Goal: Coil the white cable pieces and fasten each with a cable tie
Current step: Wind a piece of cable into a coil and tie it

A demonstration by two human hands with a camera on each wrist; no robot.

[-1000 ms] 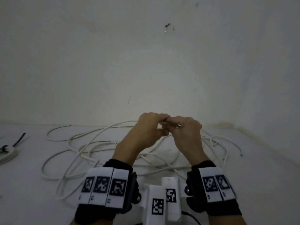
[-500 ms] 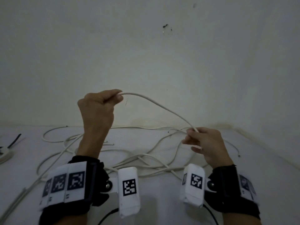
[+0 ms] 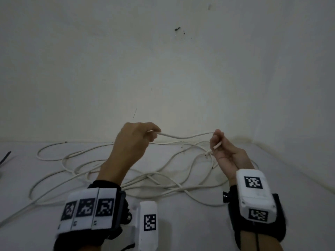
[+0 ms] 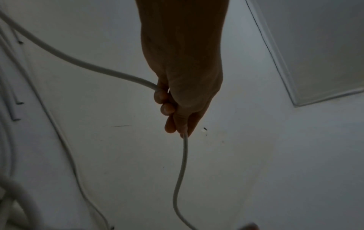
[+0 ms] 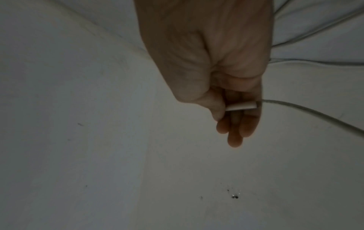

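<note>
A white cable [image 3: 186,137] runs in a shallow sag between my two raised hands. My left hand [image 3: 139,134] grips it with curled fingers; in the left wrist view the cable [image 4: 82,63] enters my fist [image 4: 173,109] and leaves at the fingertips. My right hand [image 3: 220,142], palm up, pinches the cable near its cut end [image 3: 217,146], which pokes out below the thumb. The right wrist view shows that stub [image 5: 241,106] across my fingers [image 5: 234,133]. More white cable [image 3: 112,171] lies tangled in loose loops on the white floor below.
A white wall [image 3: 163,78] with a dark mark [image 3: 177,29] rises just behind the cables. A dark strip [image 3: 5,157] lies at the far left edge. The wall corner [image 3: 272,147] runs along the right.
The hands first parted, the left lifting the cable high. Now the left hand has come down and rightward, the right hand has turned palm up, and the span between them is shorter.
</note>
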